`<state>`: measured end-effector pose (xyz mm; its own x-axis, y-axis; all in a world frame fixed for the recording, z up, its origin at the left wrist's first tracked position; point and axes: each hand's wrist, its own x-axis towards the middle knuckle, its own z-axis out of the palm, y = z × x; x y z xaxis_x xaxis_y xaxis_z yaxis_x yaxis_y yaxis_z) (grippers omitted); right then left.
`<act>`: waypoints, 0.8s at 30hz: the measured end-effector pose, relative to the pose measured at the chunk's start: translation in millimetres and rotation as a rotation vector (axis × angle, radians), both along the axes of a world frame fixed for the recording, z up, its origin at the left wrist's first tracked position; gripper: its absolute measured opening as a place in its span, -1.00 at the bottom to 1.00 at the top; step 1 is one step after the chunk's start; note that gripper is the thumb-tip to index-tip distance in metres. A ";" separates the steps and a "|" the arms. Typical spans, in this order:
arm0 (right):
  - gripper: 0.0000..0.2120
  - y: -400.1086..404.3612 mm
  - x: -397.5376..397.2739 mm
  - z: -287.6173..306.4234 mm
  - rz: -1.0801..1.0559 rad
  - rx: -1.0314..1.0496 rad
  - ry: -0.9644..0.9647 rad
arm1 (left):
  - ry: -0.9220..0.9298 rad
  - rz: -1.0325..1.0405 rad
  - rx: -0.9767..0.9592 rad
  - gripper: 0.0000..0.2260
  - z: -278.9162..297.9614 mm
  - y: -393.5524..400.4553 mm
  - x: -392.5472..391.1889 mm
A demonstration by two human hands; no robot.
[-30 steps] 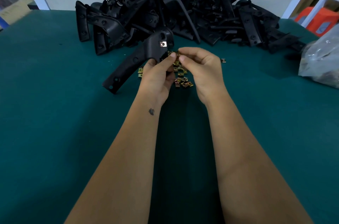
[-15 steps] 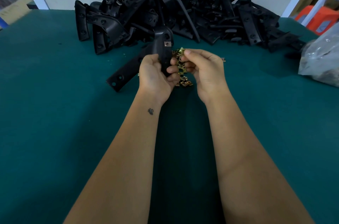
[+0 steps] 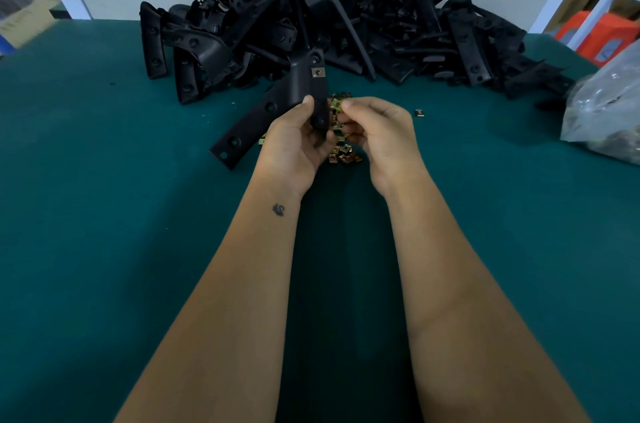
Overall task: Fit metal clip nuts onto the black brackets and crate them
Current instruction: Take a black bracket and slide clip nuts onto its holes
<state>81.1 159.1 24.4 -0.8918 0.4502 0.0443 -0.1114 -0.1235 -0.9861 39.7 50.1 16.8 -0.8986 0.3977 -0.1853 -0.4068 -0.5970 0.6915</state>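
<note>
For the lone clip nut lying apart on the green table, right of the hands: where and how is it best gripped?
Probably pinch the stray clip nut by its two opposite side edges, coming straight down from above. It looks to lie flat and low on the table, apart from the loose pile of nuts, so nothing crowds fingers there.

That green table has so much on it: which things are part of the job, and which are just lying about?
Part of the job:
- held bracket, gripped by the left hand
- clip nut, pinched by the right hand
- fitted clip nut
- loose clip nuts
- bracket pile

Lying about:
- plastic bag
- orange stool
</note>
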 end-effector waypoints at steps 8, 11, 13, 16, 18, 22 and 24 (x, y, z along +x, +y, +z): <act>-0.85 -3.3 -1.8 1.1 0.019 -0.066 0.019 | 0.033 -0.002 -0.020 -0.83 0.2 0.2 1.1; -0.85 -3.0 -2.3 -0.6 0.021 -0.032 0.008 | 0.058 -0.017 -0.037 -0.82 -0.3 -0.1 1.2; -0.85 -3.9 -2.3 -1.2 0.028 -0.022 0.010 | 0.066 -0.024 -0.040 -0.80 -0.4 0.0 1.7; -0.86 -3.8 -2.2 -1.4 0.031 -0.010 0.010 | 0.078 -0.021 -0.056 -0.81 -0.3 -0.5 1.7; -0.87 -3.7 -1.9 -1.7 0.031 0.007 0.008 | 0.087 -0.023 -0.074 -0.82 0.1 -0.9 1.9; -0.89 -6.2 -1.0 -1.2 0.026 0.017 0.006 | 0.080 -0.041 -0.087 -0.84 1.1 -1.1 3.7; -0.89 -7.9 -0.9 -0.1 0.030 -0.003 0.006 | 0.067 -0.044 -0.074 -0.84 1.0 -2.0 3.9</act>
